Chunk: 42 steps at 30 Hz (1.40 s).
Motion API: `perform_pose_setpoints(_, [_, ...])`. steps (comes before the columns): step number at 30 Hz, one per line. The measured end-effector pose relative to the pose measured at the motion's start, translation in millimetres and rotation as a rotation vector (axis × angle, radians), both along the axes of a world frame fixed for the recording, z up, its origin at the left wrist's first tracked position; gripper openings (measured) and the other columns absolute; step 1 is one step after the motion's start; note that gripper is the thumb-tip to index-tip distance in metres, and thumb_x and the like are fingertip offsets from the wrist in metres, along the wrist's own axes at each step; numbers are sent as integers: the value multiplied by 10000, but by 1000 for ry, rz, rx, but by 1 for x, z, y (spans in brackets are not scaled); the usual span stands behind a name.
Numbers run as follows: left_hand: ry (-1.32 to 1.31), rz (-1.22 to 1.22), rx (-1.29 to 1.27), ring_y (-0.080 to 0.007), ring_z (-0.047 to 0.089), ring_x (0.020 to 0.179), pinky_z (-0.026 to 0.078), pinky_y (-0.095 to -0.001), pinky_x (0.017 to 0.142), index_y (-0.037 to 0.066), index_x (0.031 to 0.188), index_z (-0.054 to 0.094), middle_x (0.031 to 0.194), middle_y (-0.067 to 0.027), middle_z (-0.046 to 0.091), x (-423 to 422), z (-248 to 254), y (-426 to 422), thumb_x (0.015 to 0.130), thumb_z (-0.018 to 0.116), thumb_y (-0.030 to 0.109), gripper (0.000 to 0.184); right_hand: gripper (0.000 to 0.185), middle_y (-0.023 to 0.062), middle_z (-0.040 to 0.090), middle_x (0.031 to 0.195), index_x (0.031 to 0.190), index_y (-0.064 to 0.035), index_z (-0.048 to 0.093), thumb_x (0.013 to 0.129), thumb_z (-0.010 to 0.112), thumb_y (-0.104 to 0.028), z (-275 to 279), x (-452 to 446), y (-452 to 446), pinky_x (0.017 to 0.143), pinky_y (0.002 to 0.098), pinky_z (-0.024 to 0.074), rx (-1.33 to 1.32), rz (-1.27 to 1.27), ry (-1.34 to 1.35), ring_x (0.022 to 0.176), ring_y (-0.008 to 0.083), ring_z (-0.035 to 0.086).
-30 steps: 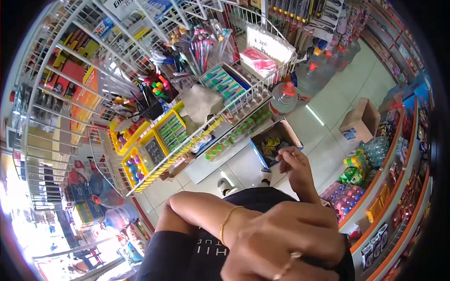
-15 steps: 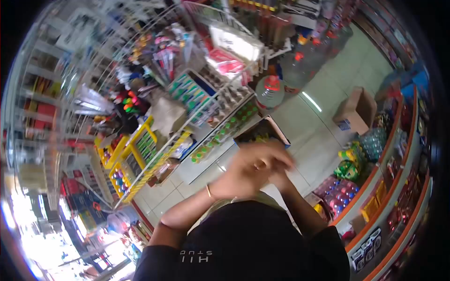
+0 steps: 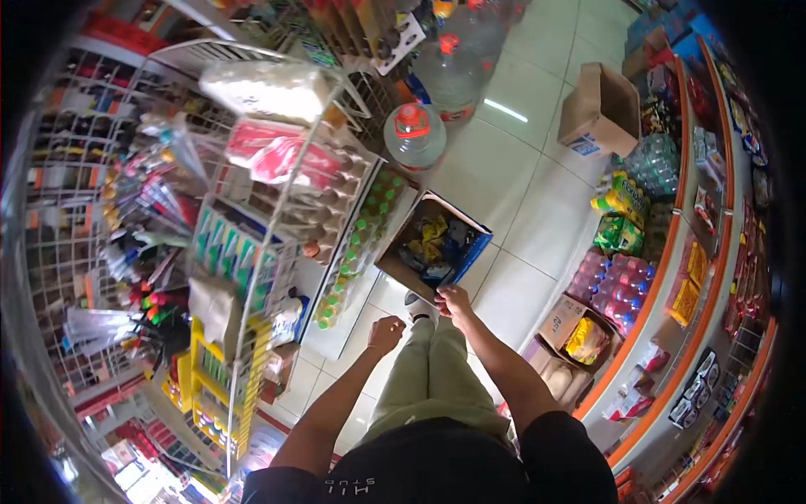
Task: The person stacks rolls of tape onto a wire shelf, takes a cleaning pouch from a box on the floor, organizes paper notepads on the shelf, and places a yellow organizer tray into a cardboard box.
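A dark-sided cardboard box [image 3: 475,252], its top uncovered, stands before my feet with crumpled yellow and dark wrappers [image 3: 430,239] inside. My right hand [image 3: 454,302] is at the box's near corner, fingers closed on the rim. To the left of it, my left hand [image 3: 386,334] hangs apart from the box with its fingers curled, and I see nothing in them.
Wire racks with goods [image 3: 252,244] and green-capped bottles [image 3: 357,244] stand on the left. Large water jugs [image 3: 416,139] are ahead. Orange-edged shelves [image 3: 684,244], drink packs [image 3: 611,286] and a brown carton [image 3: 598,113] line the right.
My hands were together in front of my body; they have separated and lowered. My right hand has reached the box's rim. The view has turned and become sharper.
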<state>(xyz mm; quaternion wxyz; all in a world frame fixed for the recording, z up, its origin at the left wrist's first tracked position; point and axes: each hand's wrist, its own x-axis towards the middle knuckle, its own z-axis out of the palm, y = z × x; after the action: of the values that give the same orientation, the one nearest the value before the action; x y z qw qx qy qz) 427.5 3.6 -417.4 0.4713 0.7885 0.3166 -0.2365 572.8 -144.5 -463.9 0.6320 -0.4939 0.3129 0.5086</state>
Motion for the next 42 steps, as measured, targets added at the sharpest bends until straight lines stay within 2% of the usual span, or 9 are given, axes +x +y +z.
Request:
perform_pose_setpoints(4, [36,-208,183,-282,606,729,474,-393,643,123,799,625,784,-110,633,42,-44,8,793,522,255,168,65,24,501,597,870,-47,528,849,509,-105,-70,14,18,363,222,335,-30,-12,-50,453,108,467])
perform_pose_setpoints(7, [38,-329,249,-300,581,826,456,-430,674,145,844,606,823,-99,613,70,-66,15,779,515,242,148,118,68,576,650,760,-54,581,807,541,-155,-179,4,21,437,287,445,-368,484,-501,523,195,567])
perform_pose_setpoints(10, [-29,-228,219,-303,579,836,456,-438,685,158,877,601,832,-104,611,77,-91,15,772,518,218,147,195,205,596,809,800,-19,596,738,522,-188,-173,10,19,693,426,478,-524,807,-1015,757,390,573])
perform_pose_setpoints(16, [-69,142,47,-302,592,853,472,-400,739,160,953,603,911,-130,617,63,-83,4,723,529,132,242,185,145,598,669,691,-65,593,726,571,-246,-167,4,17,603,417,474,-457,877,-1106,673,339,585])
perform_pose_setpoints(23, [-256,302,-1053,-148,527,904,427,-279,794,-23,1131,467,985,-88,556,148,220,-13,743,458,-41,388,141,128,617,761,757,-81,602,742,535,-204,-123,17,-24,647,404,474,-333,967,-981,753,323,586])
perform_pose_setpoints(28, [-486,-49,-929,-203,545,980,421,-293,841,-8,1241,386,1030,-152,544,178,422,-18,702,450,-28,543,116,106,626,720,756,-88,605,723,588,-198,-114,33,-51,611,354,475,-421,1018,-1170,688,275,608])
perform_pose_setpoints(33, [-1091,-150,23,-293,553,555,458,-351,458,-48,821,500,688,-189,544,175,471,-47,786,500,88,141,146,89,640,753,767,-67,595,696,637,-187,-91,55,-61,640,335,487,-366,1047,-1131,703,235,621])
perform_pose_setpoints(36, [-984,-203,-326,-347,575,676,487,-415,551,-110,864,447,743,-220,536,175,483,-61,750,499,83,229,134,88,636,741,780,-38,581,708,635,-137,-83,52,-74,565,310,492,-344,1074,-1211,640,203,622])
perform_pose_setpoints(42, [-1039,79,-5,-310,588,674,492,-373,503,-132,963,477,780,-225,554,146,500,-73,688,592,64,357,100,68,618,705,809,-39,575,734,608,-96,-91,52,-88,391,247,440,-286,1101,-1046,497,140,587])
